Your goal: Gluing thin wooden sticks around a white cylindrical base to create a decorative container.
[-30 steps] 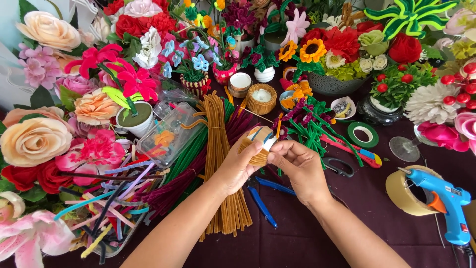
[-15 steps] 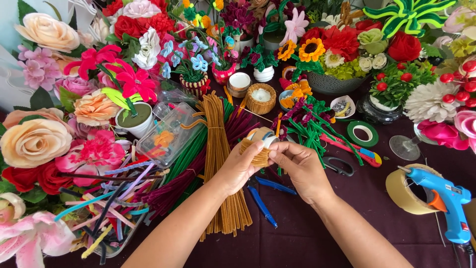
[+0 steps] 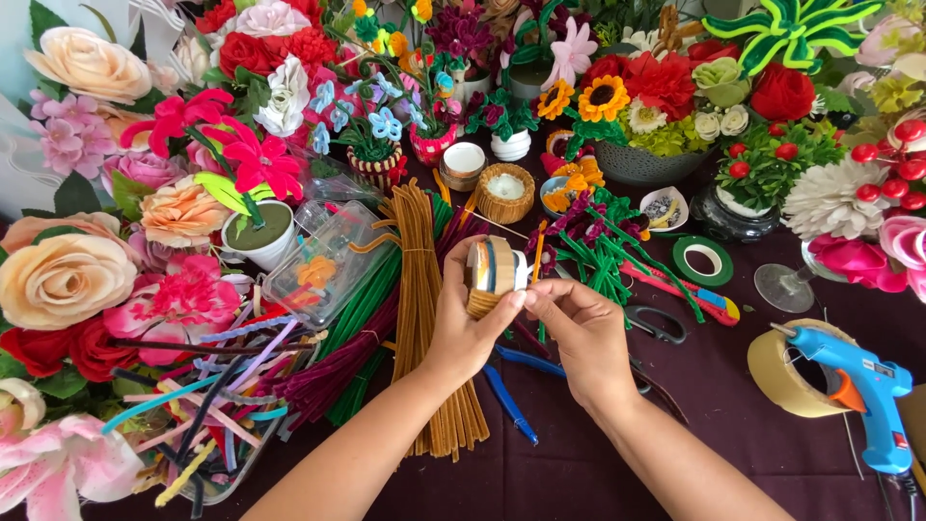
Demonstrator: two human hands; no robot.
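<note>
My left hand (image 3: 468,328) grips a small roll (image 3: 490,268) wrapped in tan pipe cleaner, held upright above the table. My right hand (image 3: 579,328) pinches at the roll's lower right side with thumb and fingertips. Below the hands lie a bundle of tan pipe cleaners (image 3: 422,289) and blue-handled pliers (image 3: 506,400). Whether the right fingers hold a loose pipe cleaner end is too small to tell.
Artificial flowers (image 3: 68,275) crowd the left and back. A clear box (image 3: 323,265), green pipe cleaners (image 3: 603,256), scissors (image 3: 656,323), green tape (image 3: 702,259), a brown tape roll (image 3: 786,371) and a blue glue gun (image 3: 863,396) lie on the dark purple cloth (image 3: 714,405).
Both hands stay on the roll at nearly the same spot; only the fingers shift slightly around it.
</note>
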